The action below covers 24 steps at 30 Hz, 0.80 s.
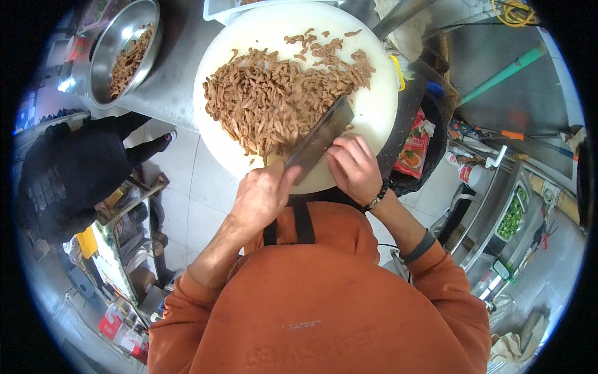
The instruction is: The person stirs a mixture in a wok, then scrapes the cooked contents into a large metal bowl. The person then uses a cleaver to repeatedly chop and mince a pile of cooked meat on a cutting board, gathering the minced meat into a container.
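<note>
A: What are the hands doing?

B: The left hand (261, 196) is clenched around the handle of a cleaver (319, 138), at the near edge of the board (380, 106). The blade slants away to the far right, its tip reaching the strips (274, 100). The right hand (354, 167) lies just right of the blade, fingers curled and resting on its flat side; it grips nothing that I can see.

A: Why hold it that way?

B: My guess is that the hand on the blade steadies it and keeps the fingertips back from the edge.

A: And the strips?

B: Thin, brown, curled pieces, heaped in a wide pile across the middle of the round white board, with a few loose ones scattered at the far side. They look cut already, all of roughly one thickness.

A: Where does the board sit?

B: On a steel surface (174, 75), overhanging its near edge. To the far left stands a metal bowl (134, 25) with more of the same brown strips inside, well apart from the board, probably kept there as a separate batch.
</note>
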{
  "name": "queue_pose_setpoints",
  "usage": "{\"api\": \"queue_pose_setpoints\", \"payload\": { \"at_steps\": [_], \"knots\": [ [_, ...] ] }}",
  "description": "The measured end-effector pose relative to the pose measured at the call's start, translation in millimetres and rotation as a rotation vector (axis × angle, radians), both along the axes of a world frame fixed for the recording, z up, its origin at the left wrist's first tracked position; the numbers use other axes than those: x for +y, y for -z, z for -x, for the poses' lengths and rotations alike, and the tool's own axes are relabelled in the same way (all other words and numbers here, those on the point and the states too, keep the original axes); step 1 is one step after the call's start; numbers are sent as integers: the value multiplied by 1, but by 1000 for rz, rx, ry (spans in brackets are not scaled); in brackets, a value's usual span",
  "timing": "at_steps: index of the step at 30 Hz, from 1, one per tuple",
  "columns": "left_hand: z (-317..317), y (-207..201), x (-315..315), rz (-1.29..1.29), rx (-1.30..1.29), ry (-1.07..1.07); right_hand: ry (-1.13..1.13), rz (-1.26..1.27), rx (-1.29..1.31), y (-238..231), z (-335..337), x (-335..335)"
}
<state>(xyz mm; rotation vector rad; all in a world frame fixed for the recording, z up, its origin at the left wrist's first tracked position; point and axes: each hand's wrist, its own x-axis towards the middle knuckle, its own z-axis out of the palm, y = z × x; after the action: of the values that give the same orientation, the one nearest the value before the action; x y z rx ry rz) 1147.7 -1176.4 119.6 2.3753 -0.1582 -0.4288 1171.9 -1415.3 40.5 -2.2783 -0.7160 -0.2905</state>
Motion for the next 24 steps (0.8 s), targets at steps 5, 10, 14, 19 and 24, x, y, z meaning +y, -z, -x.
{"api": "queue_pose_setpoints", "payload": {
  "at_steps": [5, 10, 14, 19, 24],
  "knots": [
    [10, -12, 1, -136, -41, 56, 113, -45, -19, 0, -17, -5],
    [14, 7, -19, -99, -91, -48, 84, -33, -3, 1, -14, 1],
    [6, 14, -10, -7, -203, -62, -22, -96, 57, -2, -4, 9],
    [17, -6, -3, 30, -120, -201, 175, -15, -68, -7, -54, -25],
    [20, -9, -1, 39, -112, 23, 240, 8, -29, 4, -145, -43]
  ]
}}
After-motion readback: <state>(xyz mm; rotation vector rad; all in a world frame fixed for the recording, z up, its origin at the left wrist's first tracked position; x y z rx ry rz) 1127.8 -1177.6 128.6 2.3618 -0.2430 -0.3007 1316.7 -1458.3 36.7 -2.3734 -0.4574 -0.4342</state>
